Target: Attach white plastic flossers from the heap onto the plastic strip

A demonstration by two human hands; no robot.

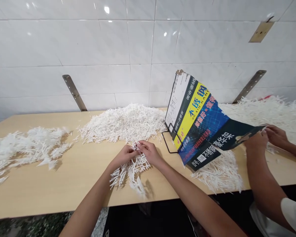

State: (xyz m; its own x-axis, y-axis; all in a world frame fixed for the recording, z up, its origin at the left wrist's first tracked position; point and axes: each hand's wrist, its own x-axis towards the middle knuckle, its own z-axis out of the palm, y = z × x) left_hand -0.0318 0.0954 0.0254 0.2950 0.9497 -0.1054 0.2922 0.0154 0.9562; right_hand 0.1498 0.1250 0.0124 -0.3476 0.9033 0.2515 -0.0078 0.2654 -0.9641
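Left grip (124,155) and right grip (150,152) close together, both pinching a white strand bundle (139,166); it splays toward the wearer, over the bench (76,184). White heap (124,123) just beyond the grips; printed cardboard (199,120) to their right.

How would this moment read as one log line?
left hand: holding white, branching, plastic-looking strands; right hand: same strands; beyond: mounded white strand heap; surface: flat, wood-toned tabletop
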